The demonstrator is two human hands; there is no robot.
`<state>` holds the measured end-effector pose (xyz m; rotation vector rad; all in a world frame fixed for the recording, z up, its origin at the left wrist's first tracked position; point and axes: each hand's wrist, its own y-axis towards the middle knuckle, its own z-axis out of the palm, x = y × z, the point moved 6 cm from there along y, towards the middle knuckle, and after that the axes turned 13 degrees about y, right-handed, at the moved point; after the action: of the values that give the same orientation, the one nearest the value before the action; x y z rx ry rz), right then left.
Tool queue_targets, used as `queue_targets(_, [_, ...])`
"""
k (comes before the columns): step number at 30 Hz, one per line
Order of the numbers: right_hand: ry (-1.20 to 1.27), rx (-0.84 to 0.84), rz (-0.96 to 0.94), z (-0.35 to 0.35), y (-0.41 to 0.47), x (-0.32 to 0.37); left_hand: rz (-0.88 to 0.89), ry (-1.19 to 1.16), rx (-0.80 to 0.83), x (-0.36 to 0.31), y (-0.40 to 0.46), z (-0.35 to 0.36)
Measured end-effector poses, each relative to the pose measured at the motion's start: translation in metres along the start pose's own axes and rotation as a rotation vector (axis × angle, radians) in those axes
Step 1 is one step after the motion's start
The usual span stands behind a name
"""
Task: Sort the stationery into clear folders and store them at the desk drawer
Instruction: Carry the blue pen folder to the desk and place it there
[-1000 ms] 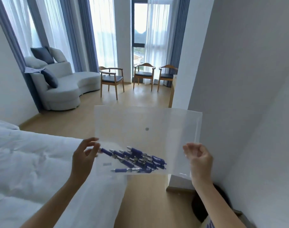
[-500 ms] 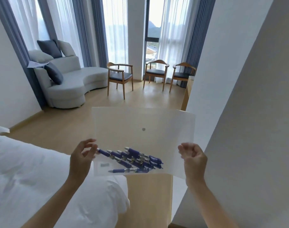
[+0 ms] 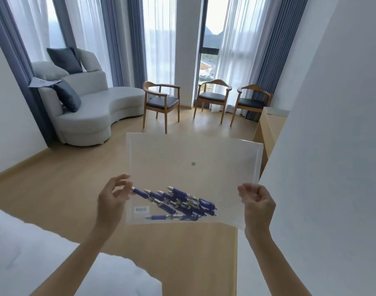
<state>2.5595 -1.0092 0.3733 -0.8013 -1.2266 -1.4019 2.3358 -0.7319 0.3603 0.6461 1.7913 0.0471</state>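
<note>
- Step in hand, by my read: carrying a filled folder (image 3: 193,167) toward storage. Sorting for this one looks done; the pens (image 3: 178,202) are inside.
- Left hand (image 3: 111,201): fingers curled, thumb and fingertips pinching the folder's left edge at about 9 o'clock of the sheet. Grip closed on the plastic, light pinch.
- Right hand (image 3: 258,207): fingers curled round the folder's lower right edge, at about 4 o'clock. Grip closed there too.
- Folder sits in mid-air between both hands, centre of view, above the floor (image 3: 75,189), touching nothing else. Held roughly upright, facing the person, tilted a little down to the right.
- Look of it: clear, frosted plastic, rectangular, a small dark snap dot near the middle. Small label at lower left. Whether the flap is snapped shut, cannot tell.
- Pens: a bunch of blue ones with silver bands, heaped loosely in the lower part, lying slanted, tips toward 10 o'clock. One lies flat along the bottom.
- A pale wood bench (image 3: 266,129) shows at 2 o'clock, partly hidden by the wall (image 3: 332,146). No drawer visible.
- Next move likely calls for walking to the bench, keeping the folder level so the pens do not slide, then freeing one hand for the drawer.
- Bed (image 3: 33,253) at 7 o'clock; sofa (image 3: 86,116) and chairs (image 3: 161,99) beyond.
</note>
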Motion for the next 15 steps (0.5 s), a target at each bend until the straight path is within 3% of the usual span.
queue_targets(7, [-0.03, -0.054, -0.023, 0.065, 0.102, -0.032, 0.002, -0.064, 0.105, 0.024, 0.143, 0.084])
queue_targets(15, [-0.078, -0.128, -0.004, 0.092, 0.246, -0.113, -0.029, -0.123, 0.179, 0.058, 0.265, 0.236])
